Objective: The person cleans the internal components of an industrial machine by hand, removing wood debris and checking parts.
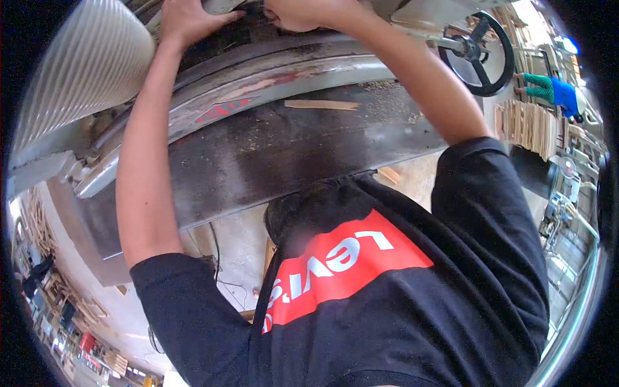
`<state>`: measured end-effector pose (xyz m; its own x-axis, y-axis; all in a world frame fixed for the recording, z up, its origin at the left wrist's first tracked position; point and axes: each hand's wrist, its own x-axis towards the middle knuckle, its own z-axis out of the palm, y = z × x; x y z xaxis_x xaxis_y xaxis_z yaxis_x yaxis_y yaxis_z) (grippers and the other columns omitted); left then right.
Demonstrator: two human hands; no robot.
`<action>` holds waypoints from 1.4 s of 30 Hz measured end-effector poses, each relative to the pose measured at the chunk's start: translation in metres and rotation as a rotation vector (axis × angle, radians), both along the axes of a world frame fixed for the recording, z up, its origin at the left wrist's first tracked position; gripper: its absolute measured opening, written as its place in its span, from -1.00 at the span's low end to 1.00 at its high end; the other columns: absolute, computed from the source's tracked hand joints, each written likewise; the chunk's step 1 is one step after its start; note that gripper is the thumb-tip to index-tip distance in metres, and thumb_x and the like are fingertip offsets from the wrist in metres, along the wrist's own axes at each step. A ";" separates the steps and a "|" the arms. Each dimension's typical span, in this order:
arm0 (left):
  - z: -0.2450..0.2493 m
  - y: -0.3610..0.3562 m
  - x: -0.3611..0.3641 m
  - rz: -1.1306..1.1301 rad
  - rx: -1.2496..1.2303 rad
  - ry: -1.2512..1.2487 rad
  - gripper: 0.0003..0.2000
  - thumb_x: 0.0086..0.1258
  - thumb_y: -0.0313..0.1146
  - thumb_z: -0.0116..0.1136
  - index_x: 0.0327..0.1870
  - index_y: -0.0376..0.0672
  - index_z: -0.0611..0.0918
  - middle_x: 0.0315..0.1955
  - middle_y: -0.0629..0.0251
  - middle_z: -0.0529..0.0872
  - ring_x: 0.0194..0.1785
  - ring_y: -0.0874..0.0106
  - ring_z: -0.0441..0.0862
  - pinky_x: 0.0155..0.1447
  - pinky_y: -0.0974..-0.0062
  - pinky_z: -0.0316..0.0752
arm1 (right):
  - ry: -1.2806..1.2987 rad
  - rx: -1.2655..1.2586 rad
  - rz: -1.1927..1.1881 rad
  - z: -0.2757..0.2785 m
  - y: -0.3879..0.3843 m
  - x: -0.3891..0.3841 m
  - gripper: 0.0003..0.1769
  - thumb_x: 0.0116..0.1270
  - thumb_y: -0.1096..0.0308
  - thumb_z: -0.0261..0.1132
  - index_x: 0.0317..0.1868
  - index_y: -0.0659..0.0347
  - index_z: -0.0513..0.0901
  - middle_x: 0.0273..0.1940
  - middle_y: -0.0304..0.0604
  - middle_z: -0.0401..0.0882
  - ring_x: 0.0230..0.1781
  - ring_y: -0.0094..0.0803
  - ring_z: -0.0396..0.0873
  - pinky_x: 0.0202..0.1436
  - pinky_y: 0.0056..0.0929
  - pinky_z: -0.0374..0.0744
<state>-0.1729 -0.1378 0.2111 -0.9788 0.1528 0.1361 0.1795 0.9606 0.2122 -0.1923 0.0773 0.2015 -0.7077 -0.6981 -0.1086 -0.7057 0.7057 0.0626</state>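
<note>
Both arms reach up to a machine at the top edge of the view. My left hand [192, 22] is over the machine's dark recess, its thumb stretched out to the right and its other fingers partly cut off by the frame. Close to that thumb, on the right, my right hand [300, 13] has its fingers curled in; whatever they hold is hidden. Below the hands runs a pale curved metal edge [277, 76]. A thin wood strip [322, 104] lies on the dark machine table [245, 145], with sawdust around it.
A ribbed hose [87, 71] fills the upper left. At the upper right is a black handwheel [477, 55], with stacked boards [529, 129] beneath it. Another person in blue [564, 97] is at the far right. Wood pieces [71, 297] lie at the lower left.
</note>
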 end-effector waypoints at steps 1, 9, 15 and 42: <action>0.001 0.002 -0.001 0.004 -0.009 -0.004 0.12 -0.10 0.15 0.64 0.54 -0.25 0.43 0.57 0.09 0.37 0.69 0.26 0.18 0.73 0.04 0.00 | -0.059 -0.150 -0.001 0.018 0.005 0.013 -0.76 0.30 0.29 0.33 -0.18 0.24 0.84 -0.22 0.10 0.82 -0.19 0.13 0.80 -0.13 -0.01 0.73; -0.006 -0.007 -0.006 -0.054 -0.002 0.064 0.12 -0.12 0.18 0.62 0.51 -0.29 0.46 0.54 0.05 0.42 0.67 0.22 0.21 0.71 0.04 0.05 | -0.135 -0.567 0.075 0.032 0.015 0.046 -0.78 0.33 0.37 0.28 -0.23 0.36 0.77 -0.29 0.22 0.74 -0.22 0.13 0.75 -0.08 -0.04 0.68; -0.020 -0.015 -0.011 -0.103 0.019 0.126 0.12 -0.11 0.25 0.57 0.50 -0.31 0.47 0.53 0.03 0.43 0.67 0.17 0.21 0.69 0.02 0.07 | -0.369 -0.663 0.089 0.037 -0.001 0.029 -0.82 0.37 0.37 0.29 -0.22 0.30 0.76 -0.35 0.12 0.74 -0.31 0.04 0.75 -0.17 -0.12 0.67; -0.005 -0.010 -0.005 -0.044 -0.029 0.005 0.11 0.00 0.17 0.61 0.57 -0.26 0.37 0.59 0.11 0.35 0.70 0.24 0.15 0.73 0.03 -0.01 | -0.834 -1.312 -0.418 0.021 0.047 0.168 -0.79 0.58 0.31 0.25 -0.09 0.23 0.78 -0.44 -0.24 0.71 -0.48 -0.53 0.63 -0.35 -0.53 0.56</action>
